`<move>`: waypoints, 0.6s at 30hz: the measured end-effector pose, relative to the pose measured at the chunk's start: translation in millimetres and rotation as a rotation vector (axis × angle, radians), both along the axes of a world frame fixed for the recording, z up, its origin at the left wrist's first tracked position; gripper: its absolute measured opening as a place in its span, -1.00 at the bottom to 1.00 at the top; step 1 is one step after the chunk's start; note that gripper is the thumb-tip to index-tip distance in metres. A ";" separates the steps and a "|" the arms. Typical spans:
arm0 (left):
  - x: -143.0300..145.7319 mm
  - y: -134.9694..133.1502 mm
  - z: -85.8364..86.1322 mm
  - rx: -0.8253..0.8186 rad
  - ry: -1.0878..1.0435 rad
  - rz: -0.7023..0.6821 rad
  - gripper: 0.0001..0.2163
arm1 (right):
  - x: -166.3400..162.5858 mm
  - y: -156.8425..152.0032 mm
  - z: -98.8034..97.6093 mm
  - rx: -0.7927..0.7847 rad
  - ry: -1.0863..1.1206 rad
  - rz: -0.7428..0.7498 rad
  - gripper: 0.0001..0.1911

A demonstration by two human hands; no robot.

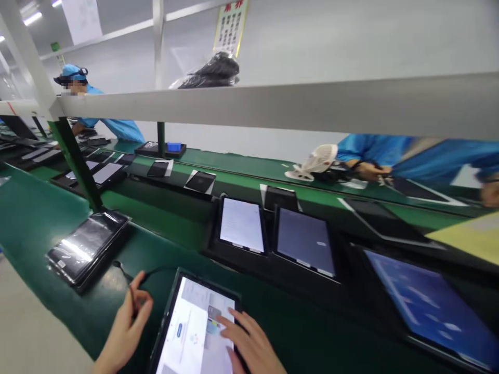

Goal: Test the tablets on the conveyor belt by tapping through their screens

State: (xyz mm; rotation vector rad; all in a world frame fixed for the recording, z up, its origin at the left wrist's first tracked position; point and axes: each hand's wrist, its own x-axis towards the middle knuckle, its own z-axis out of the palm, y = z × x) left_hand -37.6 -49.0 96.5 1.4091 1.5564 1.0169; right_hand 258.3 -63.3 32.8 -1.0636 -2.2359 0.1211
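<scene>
carefully, then: we have the lit tablet (195, 332) lying near us on the green bench (35, 218), and our right hand (251, 345) rests on its right side, fingers spread loosely, the index finger touching the screen near a small coloured block. it grips nothing. our left hand (128, 322), just left of the tablet, pinches a thin black cable (134, 275) between thumb and fingers, closed narrowly around it; the cable curves away toward the tablet's far left corner.

we judge the step to be a screen touch with the cable held ready. to do it well, we press lightly with one fingertip, keep the palm off the glass so no stray touch registers, and hold the cable slack so it does not drag the tablet.

left of us lies a wrapped dark tablet (88, 244); farther off, a row of propped tablets (273, 234) stands lit.
</scene>
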 end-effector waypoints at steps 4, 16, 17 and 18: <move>18.7 -3.3 -22.4 -0.166 -0.017 -0.093 -0.42 | -47.4 -4.4 20.2 0.085 -0.134 0.228 -0.67; 28.1 -13.6 -34.0 -0.234 0.003 -0.233 -0.43 | -15.1 -13.8 16.1 -0.254 -0.054 -0.043 -0.65; 28.6 -14.3 -34.8 -0.241 0.016 -0.256 -0.43 | -8.7 -19.0 12.7 -0.273 -0.068 -0.094 -0.63; 29.8 -15.3 -35.7 -0.251 0.024 -0.277 -0.42 | -3.6 -24.8 9.4 -0.286 -0.091 -0.117 -0.61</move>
